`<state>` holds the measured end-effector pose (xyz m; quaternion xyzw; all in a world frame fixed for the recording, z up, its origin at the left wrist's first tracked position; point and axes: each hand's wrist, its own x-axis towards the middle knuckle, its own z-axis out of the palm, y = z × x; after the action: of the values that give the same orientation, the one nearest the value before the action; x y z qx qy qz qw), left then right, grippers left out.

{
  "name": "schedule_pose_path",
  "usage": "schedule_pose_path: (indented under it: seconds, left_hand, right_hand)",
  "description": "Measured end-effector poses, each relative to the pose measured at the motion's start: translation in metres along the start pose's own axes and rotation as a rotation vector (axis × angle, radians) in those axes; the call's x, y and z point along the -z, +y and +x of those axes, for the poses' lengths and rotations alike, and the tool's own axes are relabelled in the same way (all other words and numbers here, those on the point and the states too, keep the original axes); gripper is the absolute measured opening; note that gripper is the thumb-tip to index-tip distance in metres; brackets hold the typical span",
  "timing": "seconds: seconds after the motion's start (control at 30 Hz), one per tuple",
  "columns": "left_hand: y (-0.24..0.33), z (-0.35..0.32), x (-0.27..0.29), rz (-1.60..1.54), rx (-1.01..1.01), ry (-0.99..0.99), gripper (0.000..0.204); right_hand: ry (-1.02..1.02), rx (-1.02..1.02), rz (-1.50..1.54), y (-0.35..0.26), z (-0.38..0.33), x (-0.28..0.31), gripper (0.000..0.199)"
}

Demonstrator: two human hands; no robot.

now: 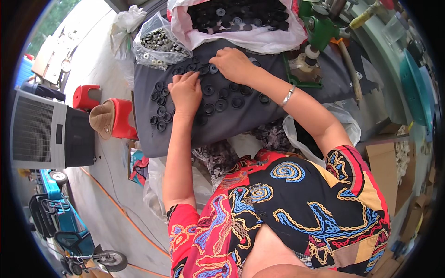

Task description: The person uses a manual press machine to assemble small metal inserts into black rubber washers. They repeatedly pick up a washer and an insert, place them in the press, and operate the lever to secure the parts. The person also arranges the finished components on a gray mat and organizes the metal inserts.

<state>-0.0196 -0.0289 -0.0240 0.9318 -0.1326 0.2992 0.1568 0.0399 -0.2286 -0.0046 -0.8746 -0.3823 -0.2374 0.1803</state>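
On a table with a dark grey cloth (153, 136) lie several small black round parts (209, 109), like rimmed caps or little wheels, loosely spread. My left hand (186, 90) is among them at the far middle, fingers bent down and drawn together; what its fingertips hold is hidden. To its right, my right hand (234, 66) reaches in from the right with curled fingers. Just below those fingertips sits a black disc with a greyish centre (212, 68). Whether the right fingers pinch a part is too small to see.
A white sack (185, 34) of black round parts stands at the back, beside a clear bag (160, 44) of small metal pieces. At the right is a green hand press (320, 34) with a long handle. Red stools (124, 121) stand left of the table.
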Motion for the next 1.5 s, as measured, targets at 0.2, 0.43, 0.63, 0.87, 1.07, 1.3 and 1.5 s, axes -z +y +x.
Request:
schedule_pose_path:
  seconds: [0.2, 0.43, 0.63, 0.87, 1.07, 1.3, 1.5]
  left_hand:
    - [-0.001, 0.004, -0.014, 0.098, 0.043, -0.105, 0.028]
    - [-0.006, -0.003, -0.004, 0.075, 0.084, -0.094, 0.030]
    - [-0.001, -0.007, 0.008, -0.101, 0.088, -0.095, 0.032]
    - [-0.051, 0.009, 0.001, -0.035, 0.172, 0.089, 0.033]
    - [-0.060, 0.024, -0.008, 0.081, 0.126, -0.115, 0.034]
    - [-0.069, 0.028, 0.002, -0.047, 0.088, 0.023, 0.030]
    - [-0.134, 0.024, 0.018, 0.037, 0.343, 0.048, 0.030]
  right_hand:
    - [-0.223, 0.094, -0.151, -0.012, -0.002, -0.012, 0.012]
    - [-0.321, 0.125, -0.095, -0.020, -0.013, 0.000, 0.017]
    - [-0.169, 0.023, -0.159, -0.009, 0.014, -0.016, 0.014]
    - [-0.366, -0.100, -0.203, -0.002, 0.057, -0.032, 0.020]
    - [-0.405, -0.075, -0.170, 0.003, 0.060, -0.037, 0.024]
    - [-0.294, -0.087, -0.029, 0.013, 0.054, -0.036, 0.029]
    - [-0.190, -0.122, 0.275, -0.015, 0.062, -0.030, 0.030]
